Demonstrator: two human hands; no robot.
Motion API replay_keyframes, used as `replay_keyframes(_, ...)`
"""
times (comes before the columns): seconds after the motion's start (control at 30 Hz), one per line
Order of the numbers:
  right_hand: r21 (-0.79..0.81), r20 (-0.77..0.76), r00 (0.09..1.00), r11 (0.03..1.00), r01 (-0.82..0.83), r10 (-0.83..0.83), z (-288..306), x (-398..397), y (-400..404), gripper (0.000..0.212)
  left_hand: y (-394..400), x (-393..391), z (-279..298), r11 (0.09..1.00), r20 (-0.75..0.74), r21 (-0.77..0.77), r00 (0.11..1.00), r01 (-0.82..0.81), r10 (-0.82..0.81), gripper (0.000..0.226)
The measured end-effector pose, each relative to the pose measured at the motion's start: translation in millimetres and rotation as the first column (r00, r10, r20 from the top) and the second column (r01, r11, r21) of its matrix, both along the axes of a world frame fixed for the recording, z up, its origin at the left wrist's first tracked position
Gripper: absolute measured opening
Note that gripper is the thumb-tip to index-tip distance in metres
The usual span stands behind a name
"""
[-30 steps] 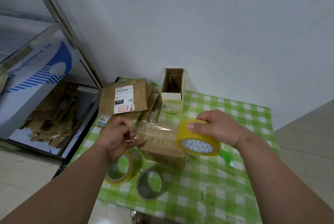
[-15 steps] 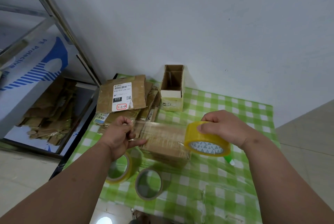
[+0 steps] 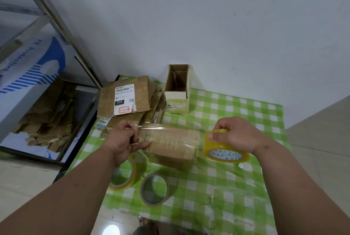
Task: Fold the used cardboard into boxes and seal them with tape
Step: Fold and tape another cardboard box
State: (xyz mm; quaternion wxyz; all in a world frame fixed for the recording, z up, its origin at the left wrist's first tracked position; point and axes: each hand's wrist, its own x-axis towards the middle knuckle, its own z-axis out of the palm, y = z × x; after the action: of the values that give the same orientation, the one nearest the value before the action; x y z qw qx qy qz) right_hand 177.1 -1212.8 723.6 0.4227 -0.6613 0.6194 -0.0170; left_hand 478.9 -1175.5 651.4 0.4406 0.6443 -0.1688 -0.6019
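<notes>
1. The left hand [image 3: 123, 140] is pinching the free end of a clear tape strip [image 3: 166, 136], fingers curled tight on it.
2. The right hand [image 3: 236, 136] is gripping the yellow tape roll [image 3: 225, 151], fingers clamped over its rim — the strip is stretching between both hands, just above the folded cardboard box [image 3: 174, 149].
3. That box is sitting mid-worktop [image 3: 246, 187] on the green checked cloth.
4. Two spare tape rolls [image 3: 123, 176] [image 3: 154, 189] are lying nearer the person — beside each other.
5. A stack of flattened cardboard [image 3: 125, 98] and an open upright box [image 3: 178, 87] are standing by the wall.
</notes>
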Motion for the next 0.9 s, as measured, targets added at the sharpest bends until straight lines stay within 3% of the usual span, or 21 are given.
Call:
replay_keyframes(0.2, 0.006, -0.154, 0.988, 0.999, -0.031, 0.032, -14, 4, 2, 0.026, 3, 0, -4, 1.000, 0.063, -0.005, 0.998, 0.003, -0.002, 0.022)
replay_keyframes(0.53, 0.007, -0.251, 0.968, 1.000, -0.006, 0.008, -32, 7, 10, 0.028, 2, -3, -11, 0.999, 0.109, 0.046, 0.994, 0.002, -0.007, 0.018)
replay_keyframes(0.73, 0.009, -0.345, 0.937, 0.999, -0.050, 0.050, -40, 9, 11, 0.027, 4, 1, -21, 0.975, 0.431, 0.132, 0.875, 0.179, -0.219, 0.005)
replay_keyframes(0.9, -0.010, -0.333, 0.943, 0.999, -0.033, 0.028, -49, 16, 14, 0.025, 3, -13, -25, 0.971, 0.483, 0.147, 0.843, 0.191, -0.239, 0.007)
